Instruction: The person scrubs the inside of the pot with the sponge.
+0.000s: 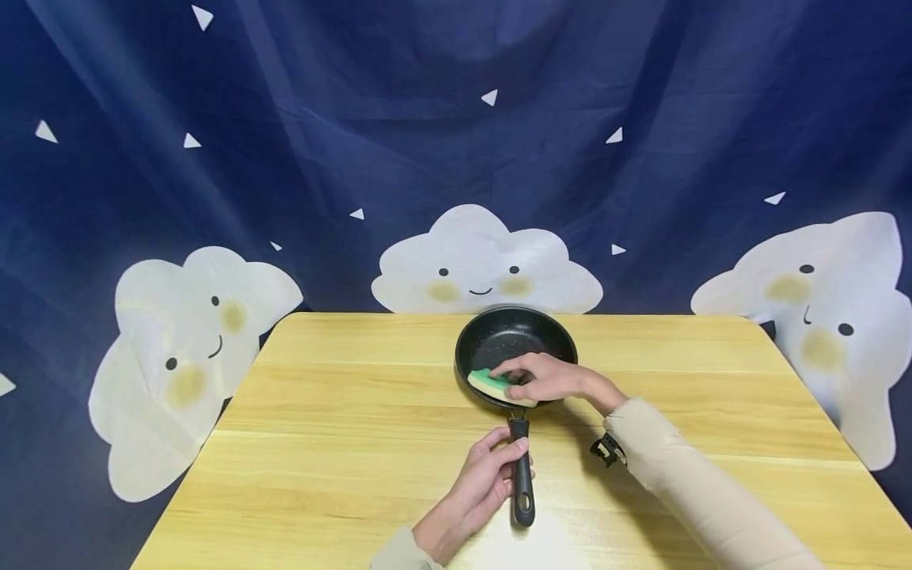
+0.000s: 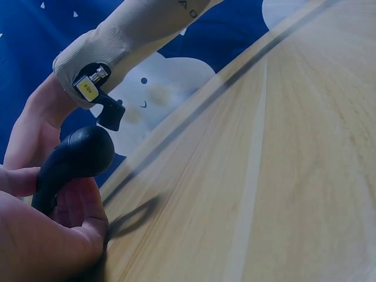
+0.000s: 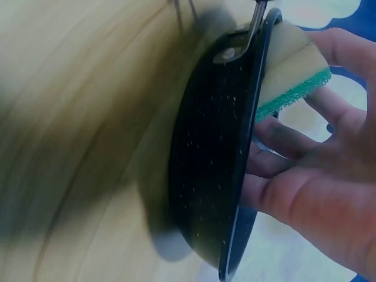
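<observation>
A black speckled frying pan (image 1: 509, 342) is over the wooden table, its handle (image 1: 523, 483) pointing toward me. My left hand (image 1: 473, 483) grips that handle near the pan end, thumb on top; the left wrist view shows the rounded handle end (image 2: 88, 153) sticking out past the fingers. Inside the pan, at its near side, my right hand (image 1: 552, 377) holds a cream sponge (image 1: 490, 385) with a green scrubbing layer. In the right wrist view the sponge (image 3: 294, 64) reaches above the rim, thumb and fingers about it, the fingertips partly hidden behind the pan wall (image 3: 211, 135).
The light wooden table (image 1: 342, 396) extends to both sides, its far edge against a dark blue curtain (image 1: 427, 142) with white clouds and triangles. A small black device with a strap (image 1: 608, 450) is at the right sleeve's cuff. The pan casts a shadow on the tabletop.
</observation>
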`<state>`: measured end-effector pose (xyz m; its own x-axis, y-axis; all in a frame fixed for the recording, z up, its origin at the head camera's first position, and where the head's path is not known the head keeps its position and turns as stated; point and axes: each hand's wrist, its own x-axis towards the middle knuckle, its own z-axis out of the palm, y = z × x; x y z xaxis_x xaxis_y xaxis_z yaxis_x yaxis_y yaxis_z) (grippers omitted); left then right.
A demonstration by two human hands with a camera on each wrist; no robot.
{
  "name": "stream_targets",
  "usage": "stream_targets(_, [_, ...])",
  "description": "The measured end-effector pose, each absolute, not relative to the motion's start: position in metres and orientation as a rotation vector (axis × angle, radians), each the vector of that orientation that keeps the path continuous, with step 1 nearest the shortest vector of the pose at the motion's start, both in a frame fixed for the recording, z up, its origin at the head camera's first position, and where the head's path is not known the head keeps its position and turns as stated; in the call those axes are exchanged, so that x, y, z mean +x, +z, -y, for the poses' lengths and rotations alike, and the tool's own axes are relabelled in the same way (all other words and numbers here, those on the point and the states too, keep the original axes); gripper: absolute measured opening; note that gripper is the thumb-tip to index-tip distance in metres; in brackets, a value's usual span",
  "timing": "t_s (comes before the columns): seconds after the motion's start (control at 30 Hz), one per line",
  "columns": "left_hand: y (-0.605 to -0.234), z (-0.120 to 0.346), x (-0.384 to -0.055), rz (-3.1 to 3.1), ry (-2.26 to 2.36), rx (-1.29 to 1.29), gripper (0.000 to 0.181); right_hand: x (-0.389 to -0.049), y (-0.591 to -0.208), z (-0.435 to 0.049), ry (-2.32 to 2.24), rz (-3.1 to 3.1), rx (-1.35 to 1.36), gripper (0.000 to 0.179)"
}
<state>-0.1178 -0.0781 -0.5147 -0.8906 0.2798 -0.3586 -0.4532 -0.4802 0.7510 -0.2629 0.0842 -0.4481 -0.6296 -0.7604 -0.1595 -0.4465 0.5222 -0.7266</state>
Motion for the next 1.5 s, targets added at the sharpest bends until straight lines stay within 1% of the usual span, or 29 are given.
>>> stream_targets(0.2, [-0.515, 0.078, -0.117, -1.278, 2.377, -0.253, 0.035, -0.260, -0.451, -0.078, -0.943, -2.347, -0.942, 0.045])
stream_targets(0.43, [-0.515, 0.078, -0.118, -1.271, 2.380, -0.250, 0.033, -0.260, -0.453, -0.070, -0.957, -2.374, -0.951, 0.045])
stream_targets(0.6, [-0.516, 0.078, -0.118, -1.258, 2.391, -0.238, 0.029, -0.257, -0.453, -0.064, -1.000, -2.378, -0.892, 0.046])
stream_targets(0.83, [-0.518, 0.078, -0.117, -1.260, 2.394, -0.237, 0.031, -0.254, -0.455, -0.053, -1.070, -2.393, -0.802, 0.048])
stream_targets(1.1, [-0.519, 0.077, -0.118, -1.249, 2.399, -0.244, 0.029, -0.254, -0.459, -0.040, -1.157, -2.430, -0.719, 0.045])
stream_targets(1.5, [-0.518, 0.078, -0.117, -1.248, 2.401, -0.225, 0.028, -0.262, -0.463, -0.026, -1.125, -2.524, -0.669, 0.048])
